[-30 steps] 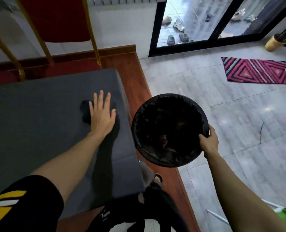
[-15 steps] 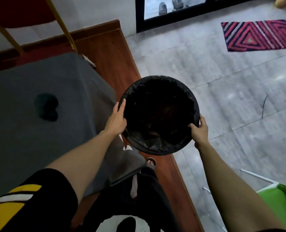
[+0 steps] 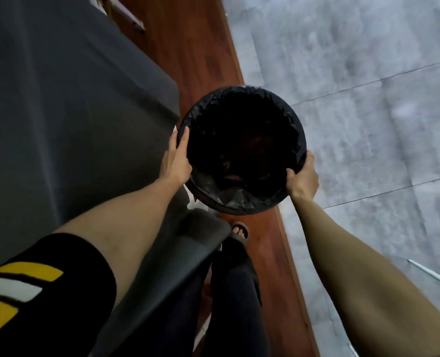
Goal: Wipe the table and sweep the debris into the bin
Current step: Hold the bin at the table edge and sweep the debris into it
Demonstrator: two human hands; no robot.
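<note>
A round black bin (image 3: pixel 242 104) lined with a black bag hangs between my hands, just right of the table's corner and above the wooden floor strip. Brownish debris lies in its dark bottom. My left hand (image 3: pixel 175 158) holds the bin's left rim, fingers down the outside and thumb along the edge. My right hand (image 3: pixel 302 176) grips the right rim, thumb hooked inside. The table (image 3: pixel 59 104) under a grey cloth fills the left. The dark wiping cloth is out of view.
A red-brown wooden strip (image 3: pixel 188 47) runs between the table and the grey tiled floor (image 3: pixel 368 99). My sandalled foot (image 3: pixel 239 231) and dark trousers are below the bin. A white rod (image 3: pixel 432 275) and a green edge show at lower right.
My left hand left the cloth on the table and took the bin's left rim. The view tilted down, so the cloth, chair and rug dropped out of sight.
</note>
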